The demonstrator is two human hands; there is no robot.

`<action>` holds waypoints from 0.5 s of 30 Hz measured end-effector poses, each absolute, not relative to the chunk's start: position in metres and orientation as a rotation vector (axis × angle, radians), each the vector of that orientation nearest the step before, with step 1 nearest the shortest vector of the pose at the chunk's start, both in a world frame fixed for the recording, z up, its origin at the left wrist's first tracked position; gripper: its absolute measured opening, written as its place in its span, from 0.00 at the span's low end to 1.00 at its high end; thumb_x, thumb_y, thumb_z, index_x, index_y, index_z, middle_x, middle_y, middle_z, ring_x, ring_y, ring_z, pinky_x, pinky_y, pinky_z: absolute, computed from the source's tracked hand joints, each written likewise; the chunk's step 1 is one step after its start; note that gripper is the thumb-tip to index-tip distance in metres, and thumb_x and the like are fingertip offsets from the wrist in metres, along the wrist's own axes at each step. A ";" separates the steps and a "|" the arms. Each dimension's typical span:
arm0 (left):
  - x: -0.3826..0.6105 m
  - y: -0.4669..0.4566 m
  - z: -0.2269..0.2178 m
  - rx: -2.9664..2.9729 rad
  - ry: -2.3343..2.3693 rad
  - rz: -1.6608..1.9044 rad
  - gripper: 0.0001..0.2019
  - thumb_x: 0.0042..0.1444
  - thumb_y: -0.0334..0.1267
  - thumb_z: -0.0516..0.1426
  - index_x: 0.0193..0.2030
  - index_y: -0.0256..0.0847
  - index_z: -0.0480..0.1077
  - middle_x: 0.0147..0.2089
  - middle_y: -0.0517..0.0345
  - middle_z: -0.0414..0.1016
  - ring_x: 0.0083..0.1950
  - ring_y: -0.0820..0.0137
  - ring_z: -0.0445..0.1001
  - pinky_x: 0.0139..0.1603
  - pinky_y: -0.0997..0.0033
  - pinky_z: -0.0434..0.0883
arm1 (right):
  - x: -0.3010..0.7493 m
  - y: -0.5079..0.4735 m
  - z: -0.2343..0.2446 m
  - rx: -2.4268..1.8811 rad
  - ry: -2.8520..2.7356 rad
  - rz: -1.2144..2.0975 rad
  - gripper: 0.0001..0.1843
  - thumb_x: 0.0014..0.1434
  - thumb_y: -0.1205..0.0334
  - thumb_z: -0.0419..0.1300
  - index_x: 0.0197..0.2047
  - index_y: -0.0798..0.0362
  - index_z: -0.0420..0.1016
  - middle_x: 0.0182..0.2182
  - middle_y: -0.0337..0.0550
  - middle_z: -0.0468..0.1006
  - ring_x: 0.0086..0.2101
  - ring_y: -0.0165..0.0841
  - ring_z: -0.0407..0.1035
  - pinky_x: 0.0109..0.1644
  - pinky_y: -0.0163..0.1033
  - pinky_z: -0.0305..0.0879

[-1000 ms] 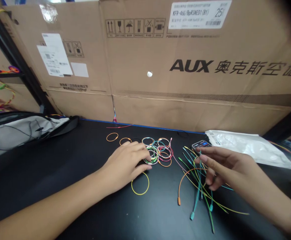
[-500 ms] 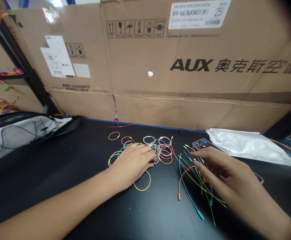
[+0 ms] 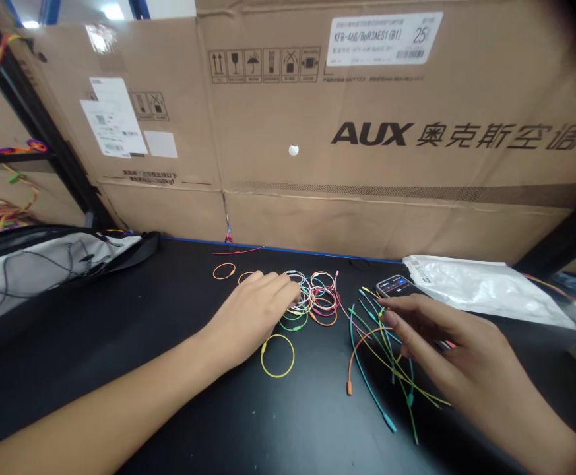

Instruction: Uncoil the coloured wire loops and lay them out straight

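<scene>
My left hand (image 3: 255,310) lies over the left part of a pile of thin coloured wire loops (image 3: 324,307). Its fingers are bent down and close together, and whatever the fingertips hold is hidden. A single yellow wire loop (image 3: 278,356) lies just below that hand, beside a green loop (image 3: 293,326). On the right, my right hand (image 3: 448,349) hovers at some unfastened coloured wire cables (image 3: 364,369), with a small gap between thumb and forefinger. Those cables are green, teal, yellow and orange, and cross each other, partly behind the hand.
A phone (image 3: 395,285) with its screen lit lies behind my right hand, next to a white plastic mailer (image 3: 490,287). A large cardboard box (image 3: 268,132) walls off the back of the black table (image 3: 119,369). A grey bag (image 3: 50,270) sits at the left.
My left hand has shifted slightly left, covering loops seen before at its left and baring a green loop by its thumb side. The camera view has moved a little; the right hand hardly differs.
</scene>
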State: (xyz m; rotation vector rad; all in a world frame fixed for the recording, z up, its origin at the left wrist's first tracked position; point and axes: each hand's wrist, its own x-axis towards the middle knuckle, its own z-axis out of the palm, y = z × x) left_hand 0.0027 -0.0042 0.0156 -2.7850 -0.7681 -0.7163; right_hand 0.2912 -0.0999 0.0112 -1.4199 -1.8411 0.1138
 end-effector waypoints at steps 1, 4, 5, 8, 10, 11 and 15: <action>0.003 -0.006 0.017 -2.791 -0.747 -0.770 0.12 0.74 0.26 0.48 0.42 0.38 0.71 0.38 0.56 0.74 0.37 0.66 0.69 0.38 0.65 0.62 | 0.290 -0.101 0.011 -1.405 -1.841 0.113 0.09 0.73 0.52 0.61 0.50 0.44 0.79 0.31 0.40 0.81 0.28 0.38 0.75 0.32 0.45 0.70; 0.007 -0.018 0.022 -2.836 -0.632 -0.919 0.09 0.75 0.28 0.51 0.45 0.37 0.72 0.40 0.56 0.76 0.39 0.68 0.71 0.40 0.66 0.66 | 0.282 -0.109 0.011 -1.349 -1.872 0.141 0.09 0.74 0.54 0.60 0.53 0.43 0.78 0.29 0.36 0.81 0.26 0.36 0.75 0.31 0.42 0.72; 0.009 -0.024 0.024 -2.854 -0.591 -0.957 0.09 0.75 0.29 0.51 0.46 0.37 0.72 0.40 0.56 0.77 0.39 0.68 0.72 0.40 0.67 0.67 | 0.278 -0.112 0.010 -1.321 -1.898 0.170 0.08 0.74 0.55 0.60 0.54 0.42 0.77 0.31 0.36 0.82 0.26 0.35 0.76 0.31 0.41 0.74; 0.015 -0.041 0.026 -2.906 -0.501 -1.068 0.09 0.75 0.29 0.51 0.48 0.35 0.74 0.40 0.54 0.78 0.40 0.68 0.73 0.44 0.67 0.71 | 0.268 -0.123 0.006 -1.243 -1.992 0.259 0.14 0.74 0.60 0.60 0.60 0.40 0.73 0.37 0.37 0.86 0.30 0.35 0.81 0.35 0.39 0.79; 0.018 -0.052 0.026 -2.980 -0.459 -1.187 0.10 0.74 0.28 0.51 0.48 0.33 0.75 0.40 0.52 0.78 0.40 0.68 0.74 0.43 0.68 0.73 | 0.263 -0.127 0.003 -1.175 -2.041 0.238 0.21 0.72 0.64 0.61 0.65 0.38 0.69 0.40 0.38 0.87 0.33 0.36 0.82 0.37 0.39 0.80; 0.019 -0.056 0.027 -3.034 -0.446 -1.244 0.10 0.74 0.28 0.52 0.49 0.32 0.75 0.40 0.51 0.78 0.39 0.68 0.74 0.42 0.68 0.73 | 0.261 -0.127 0.003 -1.130 -2.062 0.212 0.23 0.71 0.66 0.62 0.65 0.37 0.68 0.40 0.38 0.87 0.34 0.37 0.83 0.37 0.39 0.80; 0.021 -0.067 0.027 -3.229 -0.493 -1.363 0.09 0.72 0.27 0.54 0.49 0.34 0.76 0.40 0.51 0.77 0.38 0.69 0.75 0.39 0.71 0.74 | 0.259 -0.124 0.010 -1.024 -2.071 0.236 0.21 0.68 0.72 0.61 0.56 0.35 0.75 0.36 0.39 0.81 0.34 0.38 0.81 0.31 0.37 0.74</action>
